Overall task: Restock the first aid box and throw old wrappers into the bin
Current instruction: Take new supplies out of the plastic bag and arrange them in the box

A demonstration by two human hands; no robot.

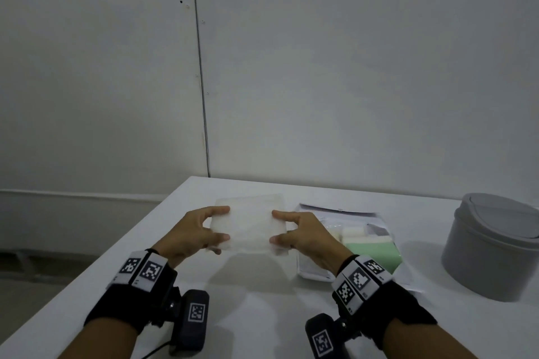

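From the head camera: a thin, cloudy white packet [250, 224] held flat just above a white table [262, 315], gripped at both side edges. On its left edge, the left hand [192, 230], thumb on top and curled fingers underneath, pinching the packet. On its right edge, the right hand [306, 237] in the same way, forefinger and thumb pointing inward over the film, the other fingers tucked below. Full or empty: cannot tell through the hazy film. Just beside the right hand, on the table, an open white first aid box [306, 271], its near left corner partly hidden behind that hand and wrist. Inside the box, a pale green pack [376, 251] toward the near side and white rolls [353, 232] behind it, touching or nearly so. Further right, apart from the box, a grey round bin [490, 253] with a swing lid, standing upright near the table's right side. Around each wrist, a band of black-and-white square markers [143, 269], and below each forearm a black block [192, 318] with one more marker. Behind the table, a plain pale wall [350, 67] with a dark upright seam [201, 81]. Left of the table, a dim strip of floor.
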